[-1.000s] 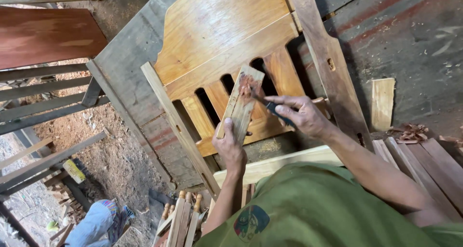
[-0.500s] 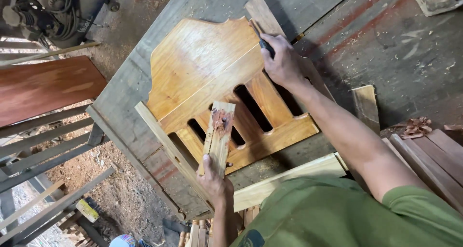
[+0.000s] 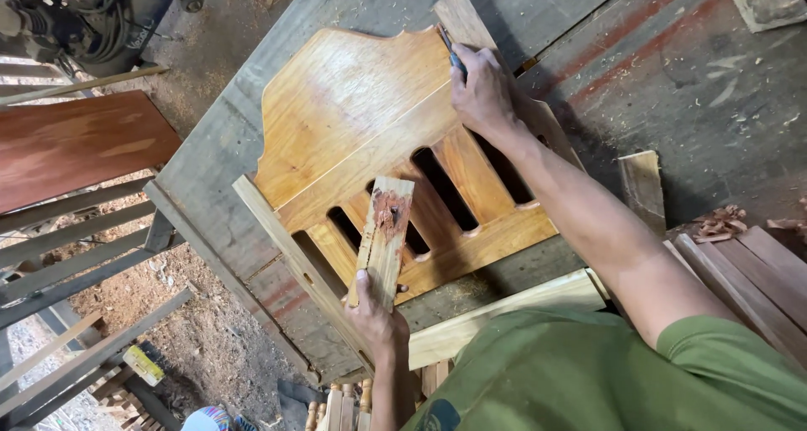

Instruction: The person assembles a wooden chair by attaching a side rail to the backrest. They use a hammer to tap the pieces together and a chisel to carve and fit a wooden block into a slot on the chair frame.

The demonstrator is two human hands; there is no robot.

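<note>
A golden-brown wooden chair back with a shaped top and several vertical slats lies flat on a grey plank workbench. My left hand grips the lower end of a short wood scrap smeared with reddish-brown filler, held over the slats. My right hand is stretched to the far side rail of the chair back, closed on a small dark tool pressed against the wood there.
A loose pale rail lies near my body, and a small wood offcut sits to the right. Planks and shavings lie at right. A reddish panel, grey slats and a machine stand on the dirt floor at left.
My right hand moved with the dark tool from the filler scrap up to the far side rail. My left hand drew the scrap back toward me.
</note>
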